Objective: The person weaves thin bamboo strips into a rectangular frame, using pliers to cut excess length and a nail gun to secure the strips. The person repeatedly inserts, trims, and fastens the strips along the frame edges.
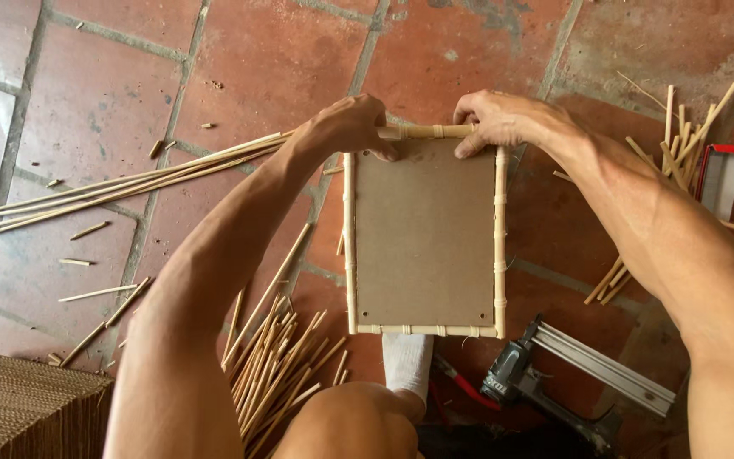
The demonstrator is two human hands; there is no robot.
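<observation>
Head view, person seated over a red tile floor (239,59). 1 rectangular brown board (425,234) lies flat between the arms, edged with a bamboo frame (500,246).

Progress, as judged: 3 strips (left, right, near side) look seated and bound at the corners; the 4th, the top bamboo strip (431,131), sits along the far edge but is being pressed in, so the frame seems nearly closed, its last side not yet fixed.

Grips: left hand (346,126) closed over the strip's left end at the board's far-left corner; right hand (499,119) curled over its right end, fingertips on the board.

Counts: 1 nail gun (520,374) near the right knee, untouched; 1 stack of corrugated card (27,408) lower left; 3 loose clusters of bamboo sticks (278,365) (individual sticks too many to count).
</observation>
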